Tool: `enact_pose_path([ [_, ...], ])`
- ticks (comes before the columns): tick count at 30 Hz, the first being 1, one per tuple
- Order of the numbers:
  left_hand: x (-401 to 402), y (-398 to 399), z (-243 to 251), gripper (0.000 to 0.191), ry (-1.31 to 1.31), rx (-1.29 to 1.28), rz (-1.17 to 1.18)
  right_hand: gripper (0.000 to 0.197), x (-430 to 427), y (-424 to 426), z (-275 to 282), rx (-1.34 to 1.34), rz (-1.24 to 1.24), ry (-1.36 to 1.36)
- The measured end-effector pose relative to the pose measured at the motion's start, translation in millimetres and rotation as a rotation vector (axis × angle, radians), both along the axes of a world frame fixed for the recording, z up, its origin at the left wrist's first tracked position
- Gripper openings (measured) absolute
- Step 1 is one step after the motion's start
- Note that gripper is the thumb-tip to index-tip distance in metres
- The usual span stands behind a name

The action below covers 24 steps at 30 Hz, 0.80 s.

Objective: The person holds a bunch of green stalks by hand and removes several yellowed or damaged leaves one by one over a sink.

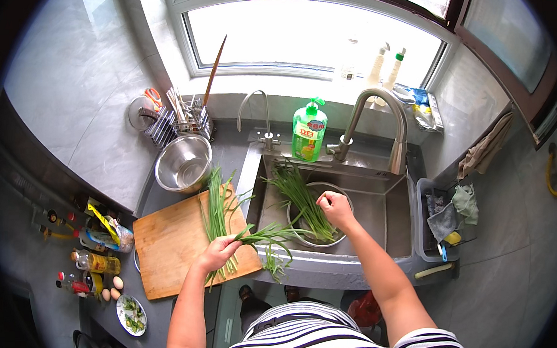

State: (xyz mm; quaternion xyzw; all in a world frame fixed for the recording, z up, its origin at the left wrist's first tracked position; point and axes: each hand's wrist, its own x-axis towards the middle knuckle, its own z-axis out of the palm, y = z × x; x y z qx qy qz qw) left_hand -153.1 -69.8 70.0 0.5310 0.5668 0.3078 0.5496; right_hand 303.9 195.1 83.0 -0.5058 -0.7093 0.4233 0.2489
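Note:
My left hand grips a small bunch of garlic chives above the front right of a wooden cutting board. Its leaves reach right, over the sink's edge. More long chives lie along the board's right side, partly under that hand. My right hand is over the stainless steel sink, fingers curled together, with nothing visible in them. Beside and below it, a large heap of chives rests across a round basin in the sink. Loose trimmings lie on the sink's front edge.
A steel bowl stands behind the board, near a utensil rack. Behind the sink are a green soap bottle and a tall faucet. Bottles, eggs and a plate of scraps stand at the left.

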Motion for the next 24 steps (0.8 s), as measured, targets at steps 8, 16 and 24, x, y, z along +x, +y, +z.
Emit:
enact_pose_path([
  [8,28.0,19.0,16.6,0.036,0.040,0.087,-0.110,0.045,-38.6,-8.7,-15.5,-0.623,0.397,0.318],
  [16,27.7,13.5,17.4,0.036,0.027,0.099,-0.095,0.049,-54.0,-29.3,4.3,-1.050,0.451,0.616],
  [24,22.4,15.5,3.4,0.036,0.038,0.077,-0.114,0.028,-50.6,-27.0,14.2,-0.754,0.371,0.607],
])
